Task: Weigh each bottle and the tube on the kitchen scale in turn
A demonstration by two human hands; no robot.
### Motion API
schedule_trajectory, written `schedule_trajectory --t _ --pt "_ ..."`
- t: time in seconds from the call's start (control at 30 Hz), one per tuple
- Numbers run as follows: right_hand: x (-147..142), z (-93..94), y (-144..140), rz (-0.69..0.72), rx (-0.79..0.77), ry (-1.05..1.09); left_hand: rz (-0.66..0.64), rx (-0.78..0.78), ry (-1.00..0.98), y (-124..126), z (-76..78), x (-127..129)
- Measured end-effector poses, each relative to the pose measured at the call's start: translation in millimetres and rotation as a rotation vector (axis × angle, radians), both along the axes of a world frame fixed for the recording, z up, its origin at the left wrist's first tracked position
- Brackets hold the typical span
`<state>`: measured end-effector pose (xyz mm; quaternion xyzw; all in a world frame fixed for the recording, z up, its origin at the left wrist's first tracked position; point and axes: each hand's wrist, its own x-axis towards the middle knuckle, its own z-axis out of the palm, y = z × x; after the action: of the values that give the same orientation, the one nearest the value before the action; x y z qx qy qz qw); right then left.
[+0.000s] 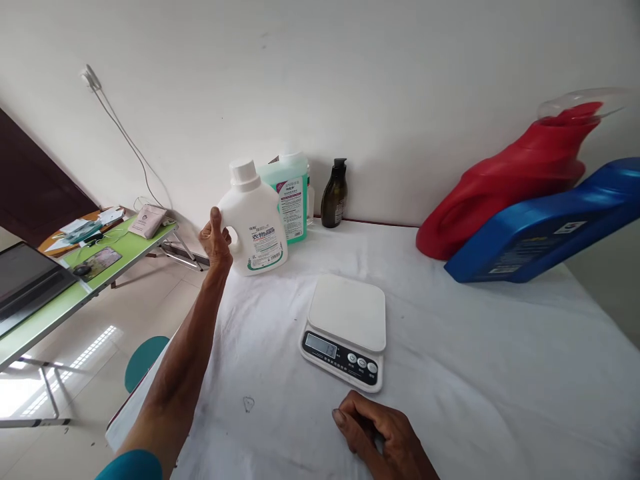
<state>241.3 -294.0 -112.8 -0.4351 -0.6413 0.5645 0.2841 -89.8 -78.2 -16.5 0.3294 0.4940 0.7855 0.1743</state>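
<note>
My left hand (217, 240) is wrapped round the side handle of a white laundry detergent jug (263, 223) with a white screw cap. The jug stands nearly upright at the back left of the white-clothed table (450, 387). Low in the view, my right hand (383, 433) rests on the cloth with its fingers curled in and nothing visible in them. Just beyond its knuckles lies a white digital kitchen scale (349, 312). No object sits on the scale's platform, and its display (321, 345) shows faint digits.
Behind the jug stand a green liquid bottle (299, 193) and a dark pump bottle (335, 193) by the wall. At right, red (505, 180) and blue (545, 223) jugs appear strongly slanted. Leftward are a green desk (115, 267), a laptop (30, 283) and a teal stool (145, 360).
</note>
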Motion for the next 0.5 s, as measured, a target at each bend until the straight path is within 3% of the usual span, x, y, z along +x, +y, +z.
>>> schedule_trajectory --t 0.2,0.27,0.33,0.4,0.43,0.5 --pt "-0.2 -5.4 4.9 0.035 0.065 0.035 0.085 -0.120 0.291 -13.3 -0.9 -5.1" --pt "0.0 -3.8 6.0 0.046 0.079 0.045 0.214 -0.164 0.392 -22.9 4.7 -6.5" --pt "0.0 -0.9 5.9 0.046 0.074 0.057 0.413 -0.101 0.475 -34.2 15.7 0.8" --pt "-0.3 1.6 5.3 0.045 0.074 0.069 0.538 0.061 0.577 -46.2 31.4 22.3" --pt "-0.6 2.3 5.1 0.044 0.080 0.073 0.529 0.150 0.635 -51.4 40.0 39.0" --pt "-1.1 2.4 5.0 0.036 0.097 0.073 0.342 0.277 0.727 -57.6 55.9 82.2"
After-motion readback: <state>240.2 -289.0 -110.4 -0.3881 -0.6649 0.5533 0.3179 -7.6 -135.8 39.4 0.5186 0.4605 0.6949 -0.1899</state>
